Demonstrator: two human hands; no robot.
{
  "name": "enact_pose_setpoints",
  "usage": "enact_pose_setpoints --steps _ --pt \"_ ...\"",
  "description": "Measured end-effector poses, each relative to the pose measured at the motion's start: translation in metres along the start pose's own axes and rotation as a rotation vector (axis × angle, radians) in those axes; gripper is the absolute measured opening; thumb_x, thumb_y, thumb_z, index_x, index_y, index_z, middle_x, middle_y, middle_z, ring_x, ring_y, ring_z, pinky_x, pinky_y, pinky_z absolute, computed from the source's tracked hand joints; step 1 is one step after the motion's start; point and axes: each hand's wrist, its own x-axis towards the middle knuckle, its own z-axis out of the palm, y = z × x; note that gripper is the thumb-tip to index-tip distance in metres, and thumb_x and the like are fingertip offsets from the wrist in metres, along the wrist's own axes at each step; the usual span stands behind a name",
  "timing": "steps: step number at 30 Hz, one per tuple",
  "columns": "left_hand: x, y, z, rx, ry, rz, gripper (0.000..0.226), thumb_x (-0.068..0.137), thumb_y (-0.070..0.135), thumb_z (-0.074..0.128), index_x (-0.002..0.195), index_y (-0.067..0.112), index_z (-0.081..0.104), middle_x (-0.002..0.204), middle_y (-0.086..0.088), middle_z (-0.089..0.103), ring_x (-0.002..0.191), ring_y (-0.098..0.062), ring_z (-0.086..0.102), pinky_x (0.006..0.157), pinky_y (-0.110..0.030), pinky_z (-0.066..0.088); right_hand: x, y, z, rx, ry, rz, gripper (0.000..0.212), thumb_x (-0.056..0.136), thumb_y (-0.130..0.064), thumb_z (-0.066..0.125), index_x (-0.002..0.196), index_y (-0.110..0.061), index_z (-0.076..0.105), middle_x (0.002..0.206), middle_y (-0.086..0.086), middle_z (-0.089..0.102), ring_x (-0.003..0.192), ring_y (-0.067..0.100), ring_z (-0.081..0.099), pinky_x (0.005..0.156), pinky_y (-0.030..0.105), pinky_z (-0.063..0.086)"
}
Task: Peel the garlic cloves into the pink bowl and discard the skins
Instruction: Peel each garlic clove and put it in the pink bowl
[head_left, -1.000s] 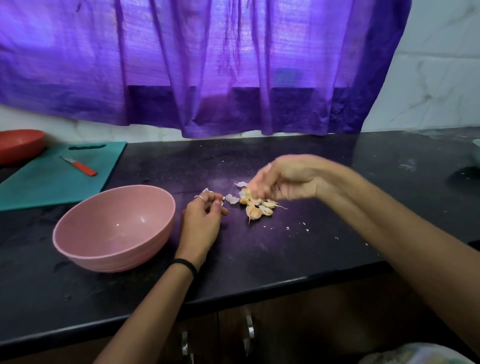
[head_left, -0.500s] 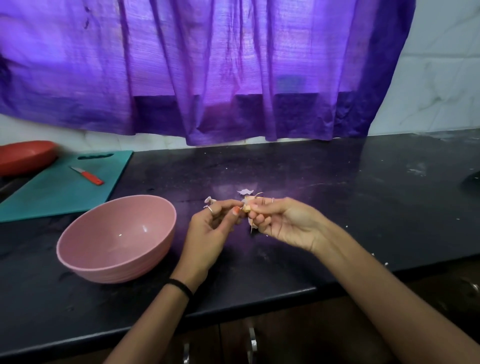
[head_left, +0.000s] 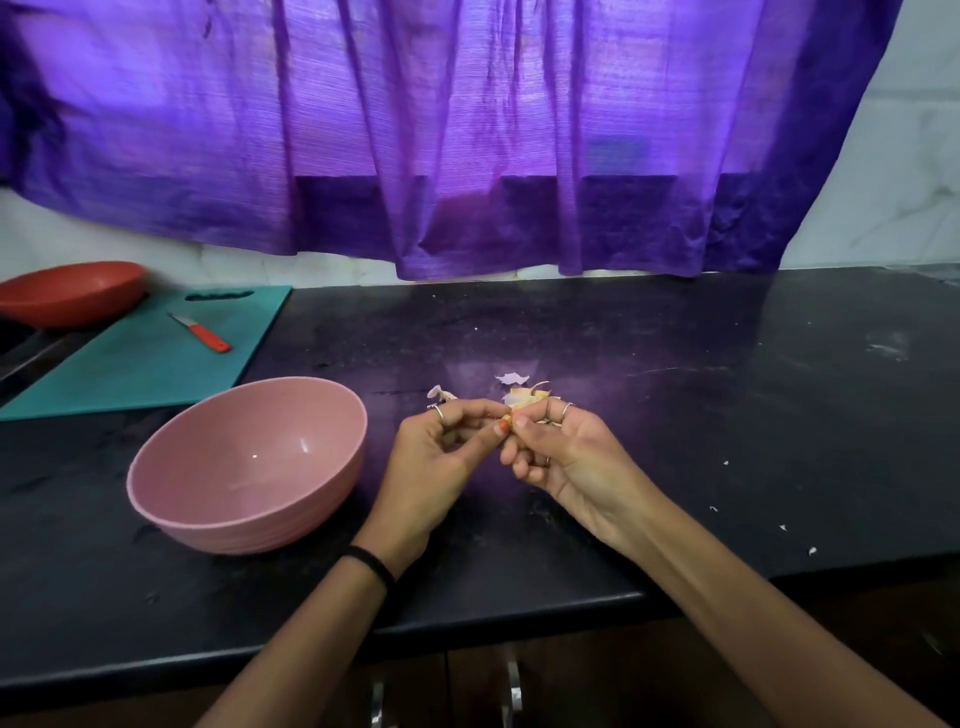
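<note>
Both hands meet above the black counter (head_left: 675, 415), just right of the pink bowl (head_left: 171, 499), which looks empty. My right hand (head_left: 561, 457) holds a garlic clove (head_left: 519, 410) between thumb and fingers. My left hand (head_left: 441, 447) pinches the same clove at its left end with thumb and forefinger. Loose papery skins (head_left: 511, 378) and more garlic pieces lie on the counter just behind the hands, partly hidden by the fingers. A small skin piece (head_left: 436, 392) lies behind my left hand.
A teal cutting board (head_left: 130, 369) with a small red-handled knife (head_left: 202, 334) lies at the back left, with a red bowl (head_left: 72, 291) behind it. A purple curtain hangs over the back wall. Tiny skin flecks (head_left: 779, 527) dot the counter at right.
My right hand reached into the garlic pile, picked up a clove and drew it back toward me. My left hand rose from the counter and now pinches the same clove.
</note>
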Motion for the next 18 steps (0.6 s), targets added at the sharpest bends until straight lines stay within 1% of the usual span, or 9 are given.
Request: enact_pose_setpoints --steps 3,5,7,10,13,18 --pt "0.001 -0.002 -0.001 0.003 0.01 0.002 0.017 0.084 -0.003 0.063 0.093 0.009 0.07 0.087 0.001 0.074 0.081 -0.009 0.066 0.079 -0.021 0.054 -0.001 0.003 0.002 -0.039 -0.013 -0.063 0.005 0.098 0.0 0.047 0.094 -0.004 0.048 0.061 0.009 0.064 0.048 0.013 0.056 0.048 0.019 0.045" --pt "0.002 -0.003 -0.001 0.0 0.011 0.0 0.014 0.085 -0.003 0.062 0.095 0.004 0.07 0.087 -0.001 0.073 0.08 -0.01 0.065 0.079 -0.022 0.053 0.0 0.006 0.003 -0.163 0.005 -0.14 0.007 0.098 0.0 0.047 0.095 -0.006 0.047 0.061 0.008 0.063 0.049 0.015 0.056 0.047 0.02 0.043" --pt "0.002 -0.005 -0.002 -0.023 0.017 -0.008 0.012 0.085 -0.003 0.062 0.095 0.0 0.069 0.085 0.0 0.072 0.079 -0.01 0.065 0.076 -0.02 0.052 0.002 0.009 0.003 -0.352 0.066 -0.249 0.01 0.096 -0.001 0.052 0.092 -0.01 0.052 0.061 0.004 0.063 0.05 0.015 0.055 0.048 0.022 0.044" --pt "0.003 -0.006 -0.003 -0.066 0.038 -0.041 0.012 0.085 -0.001 0.063 0.095 0.001 0.07 0.085 -0.003 0.073 0.081 -0.015 0.066 0.072 -0.02 0.053 0.005 0.011 0.001 -0.529 0.177 -0.363 0.016 0.091 -0.005 0.063 0.082 -0.019 0.062 0.062 -0.006 0.065 0.053 0.006 0.058 0.054 0.02 0.046" --pt "0.004 -0.005 -0.002 -0.067 0.045 -0.03 0.013 0.085 -0.003 0.063 0.095 0.0 0.07 0.083 -0.003 0.074 0.08 -0.015 0.068 0.068 -0.019 0.053 0.003 0.011 0.002 -0.542 0.186 -0.392 0.019 0.089 -0.009 0.065 0.078 -0.024 0.067 0.065 -0.009 0.067 0.057 0.001 0.059 0.059 0.017 0.047" --pt "0.003 -0.005 -0.002 -0.04 0.038 0.024 0.017 0.084 -0.01 0.06 0.095 -0.002 0.07 0.083 0.001 0.073 0.082 -0.012 0.068 0.073 -0.019 0.053 0.003 0.011 0.002 -0.458 0.158 -0.348 0.022 0.091 -0.004 0.062 0.078 -0.021 0.067 0.06 -0.009 0.065 0.055 0.004 0.057 0.057 0.02 0.049"
